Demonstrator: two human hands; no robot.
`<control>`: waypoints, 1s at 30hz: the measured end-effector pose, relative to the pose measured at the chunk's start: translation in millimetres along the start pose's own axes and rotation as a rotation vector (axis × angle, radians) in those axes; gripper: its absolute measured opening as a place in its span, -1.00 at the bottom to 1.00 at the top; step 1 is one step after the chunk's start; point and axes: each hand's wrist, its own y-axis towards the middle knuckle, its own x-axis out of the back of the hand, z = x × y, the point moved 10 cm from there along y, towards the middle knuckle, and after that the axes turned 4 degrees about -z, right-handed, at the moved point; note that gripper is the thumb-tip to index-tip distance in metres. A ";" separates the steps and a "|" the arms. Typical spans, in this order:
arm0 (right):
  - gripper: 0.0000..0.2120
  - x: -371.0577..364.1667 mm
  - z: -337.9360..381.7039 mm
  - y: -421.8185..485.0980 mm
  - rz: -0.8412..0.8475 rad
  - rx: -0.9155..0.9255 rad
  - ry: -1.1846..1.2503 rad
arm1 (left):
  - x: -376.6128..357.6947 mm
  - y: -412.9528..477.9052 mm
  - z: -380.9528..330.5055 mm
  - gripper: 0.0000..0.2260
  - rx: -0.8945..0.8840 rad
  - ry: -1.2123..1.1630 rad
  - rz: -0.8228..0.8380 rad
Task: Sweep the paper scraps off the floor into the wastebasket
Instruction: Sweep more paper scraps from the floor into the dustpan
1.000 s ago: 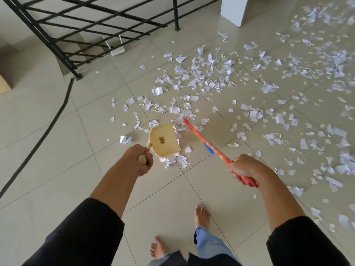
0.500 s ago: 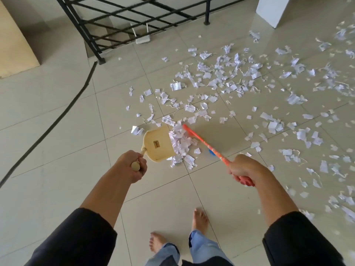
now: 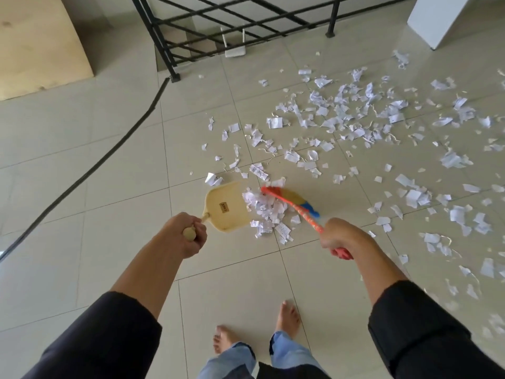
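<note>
Place: home, upstairs landing
Floor (image 3: 82,269): glossy pale tiles
Railing (image 3: 246,23): black metal, 12 o'clock, stairs behind
Person: bare feet (image 3: 288,315)

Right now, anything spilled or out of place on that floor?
Yes. Torn paper scraps litter the tiles, mostly right of the railing. A small pile sits between the dustpan and broom. No wastebasket in view.
</note>
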 end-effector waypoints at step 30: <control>-0.73 -143.0 137.5 -17.4 0.184 -0.063 1.615 | 88.4 54.7 -104.8 -0.87 -0.010 0.252 0.037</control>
